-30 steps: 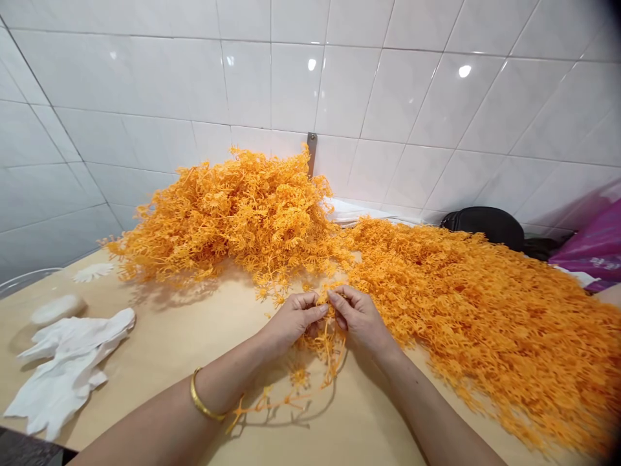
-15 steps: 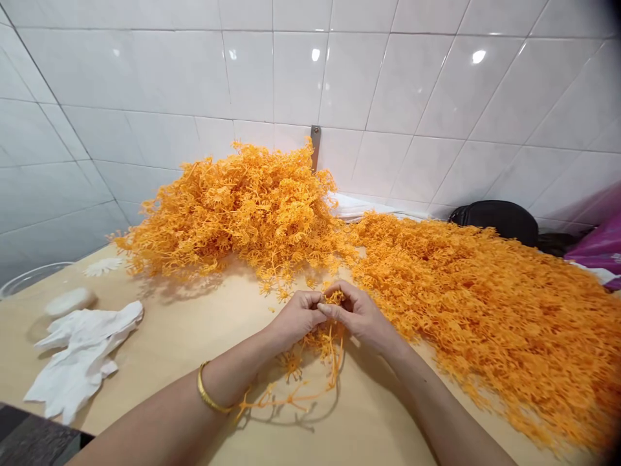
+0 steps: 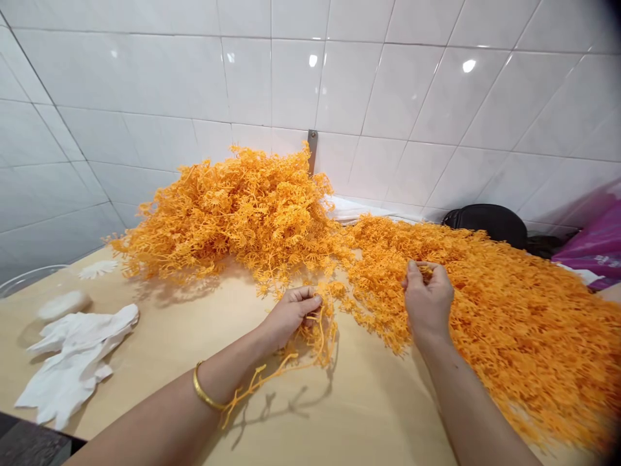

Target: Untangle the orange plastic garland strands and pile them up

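My left hand [image 3: 295, 312] is closed around a small bunch of orange branching plastic strands [image 3: 321, 333], whose thin stems trail down and leftward to my wrist. Over the near-left edge of the wide orange pile [image 3: 514, 304] is my right hand [image 3: 427, 294], its fingers bent in a pinch. Whatever lies between those fingertips blends with the orange behind, so I cannot make it out. A taller heap of the same orange pieces [image 3: 233, 213] stands beyond my left hand against the wall.
Crumpled white cloth gloves [image 3: 80, 362] lie at the table's left, beside a white rounded object [image 3: 64, 304] and a white flower-shaped piece [image 3: 98, 268]. A black case [image 3: 485, 221] and a purple bag [image 3: 592, 239] are at the back right. A tiled wall [image 3: 184, 71] closes off the back.
My hands were together on the orange bunch. The right has moved away to the right, over the wide pile; the left still holds the bunch. The view has shifted slightly.
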A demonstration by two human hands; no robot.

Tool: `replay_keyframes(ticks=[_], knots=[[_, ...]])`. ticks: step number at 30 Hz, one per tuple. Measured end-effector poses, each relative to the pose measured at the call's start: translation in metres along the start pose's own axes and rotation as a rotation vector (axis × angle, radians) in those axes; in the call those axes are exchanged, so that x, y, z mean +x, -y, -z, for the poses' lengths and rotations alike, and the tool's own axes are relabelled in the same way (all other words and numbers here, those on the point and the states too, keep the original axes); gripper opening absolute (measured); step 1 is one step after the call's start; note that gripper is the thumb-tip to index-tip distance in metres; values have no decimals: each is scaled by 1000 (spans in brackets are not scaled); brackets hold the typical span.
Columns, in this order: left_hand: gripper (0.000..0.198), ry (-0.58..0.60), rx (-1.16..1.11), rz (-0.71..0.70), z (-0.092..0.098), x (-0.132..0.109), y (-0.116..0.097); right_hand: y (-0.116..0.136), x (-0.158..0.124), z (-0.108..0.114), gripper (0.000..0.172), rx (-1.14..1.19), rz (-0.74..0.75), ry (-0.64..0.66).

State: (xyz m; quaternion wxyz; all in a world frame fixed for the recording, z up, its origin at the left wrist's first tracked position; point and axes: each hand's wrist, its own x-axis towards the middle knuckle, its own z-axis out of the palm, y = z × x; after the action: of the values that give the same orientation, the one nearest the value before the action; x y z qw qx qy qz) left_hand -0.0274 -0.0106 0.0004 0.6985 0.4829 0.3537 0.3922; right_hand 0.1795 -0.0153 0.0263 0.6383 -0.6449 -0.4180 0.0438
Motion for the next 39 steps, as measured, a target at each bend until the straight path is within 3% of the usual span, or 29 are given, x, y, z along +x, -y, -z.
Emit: replay_keyframes(ticks=[3, 6, 9, 12, 15, 21, 25, 28, 32, 34, 39], knots=[[19, 0, -126, 30, 3, 2, -2, -6, 7, 8, 26, -354, 192, -71], [13, 13, -193, 34, 7, 4, -4, 0, 0, 5, 23, -491, 365, -97], [9, 31, -270, -23, 10, 6, -6, 12, -16, -4, 18, -379, 425, 105], [9, 22, -363, -29, 12, 6, -9, 21, -37, -14, 29, -272, 347, 355], [8, 26, -473, -8, 14, 7, -11, 23, -56, -23, 27, -312, 271, 551], [4, 93, -653, -16, 19, 7, -12, 16, -73, -31, 25, -549, 322, 682], [27, 81, -674, 3, 21, 7, -13, 11, -71, -32, 22, -549, 324, 693], [19, 40, -559, -17, 20, 8, -12, 11, -67, -32, 26, -427, 283, 633], [10, 74, -459, -21, 20, 10, -10, 11, -63, -32, 19, -204, 226, 469], [14, 77, -463, -15, 21, 10, -10, 10, -63, -32, 18, -102, 216, 411], [20, 44, -421, -41, 19, 8, -12, 11, -66, -31, 16, 106, 181, 455]])
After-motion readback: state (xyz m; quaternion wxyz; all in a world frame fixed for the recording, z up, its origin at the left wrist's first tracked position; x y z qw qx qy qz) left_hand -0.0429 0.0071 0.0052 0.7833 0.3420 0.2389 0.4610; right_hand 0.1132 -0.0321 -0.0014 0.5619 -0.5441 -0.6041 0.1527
